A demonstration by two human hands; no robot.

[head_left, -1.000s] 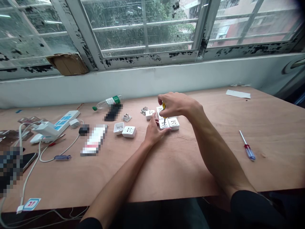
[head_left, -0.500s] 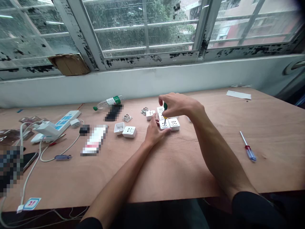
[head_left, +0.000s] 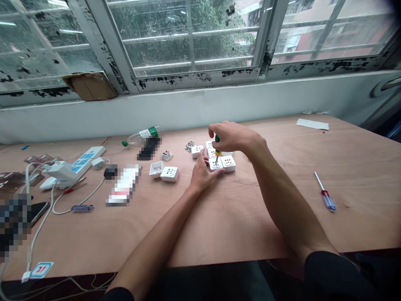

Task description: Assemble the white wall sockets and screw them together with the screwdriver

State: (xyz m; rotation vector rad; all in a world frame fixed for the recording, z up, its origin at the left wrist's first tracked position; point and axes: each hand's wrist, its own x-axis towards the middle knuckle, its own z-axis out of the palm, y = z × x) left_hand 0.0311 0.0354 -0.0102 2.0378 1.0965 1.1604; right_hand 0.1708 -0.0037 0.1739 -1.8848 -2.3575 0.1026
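Head view, looking forward and down onto a plywood workbench [head_left: 232, 217]: the right hand [head_left: 232, 138] is closed around a small screwdriver [head_left: 217, 152] with a green-and-yellow handle. The fingers [head_left: 219, 130] wrap high on the handle and keep the shaft near vertical, an orientation that directs pressure straight down the shaft. The tip meets the face of a white square wall socket [head_left: 215, 164] at the near side of a tight cluster of sockets. The left hand [head_left: 202, 174] is open and grips nothing; its extended fingers lie against that socket's near edge, apparently bracing it against turning or sliding under the driver. A second white wall socket [head_left: 228, 163] sits directly beside the first on the right, which gives further lateral restraint. To the left, a third socket [head_left: 169, 174] lies just beside an open socket back box [head_left: 156, 169], and a metal socket insert [head_left: 167, 155] sits farther back. Beyond these lie a blue-and-white power strip [head_left: 84, 158] and a plastic bottle [head_left: 140, 136] on its side. A blue-handled screwdriver [head_left: 327, 200] rests apart at right.
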